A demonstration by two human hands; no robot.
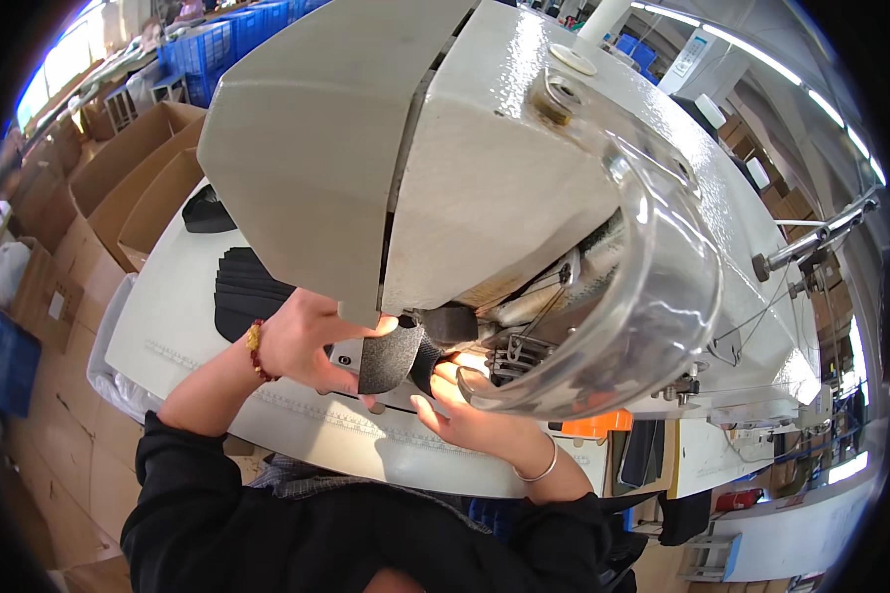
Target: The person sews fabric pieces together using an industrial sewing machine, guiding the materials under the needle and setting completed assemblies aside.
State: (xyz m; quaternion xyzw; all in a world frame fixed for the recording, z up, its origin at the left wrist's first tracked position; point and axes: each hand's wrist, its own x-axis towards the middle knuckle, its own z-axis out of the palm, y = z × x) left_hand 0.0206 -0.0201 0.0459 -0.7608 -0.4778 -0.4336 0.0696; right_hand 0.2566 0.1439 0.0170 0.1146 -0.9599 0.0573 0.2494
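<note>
Below the head of a large off-white industrial sewing machine (524, 188), a curved dark grey fabric piece (388, 358) is bent around under the black presser part (451, 323). My left hand (311, 341) grips its left edge, thumb low and fingers above. From the right, my right hand (465, 410) pinches the black far side of the same piece (424, 364); its fingertips are partly hidden by the machine and a clear plastic guard (677, 287). The needle itself is out of sight. Left of my left hand lies a fanned stack of black fabric pieces (242, 287).
The white table (297, 420) carries a ruler strip along its front. A black curved piece (208, 211) lies at its far left, beside open cardboard boxes (133, 188). An orange object (598, 424) and dark flat pieces (643, 453) sit at right. Blue crates (203, 49) stand behind.
</note>
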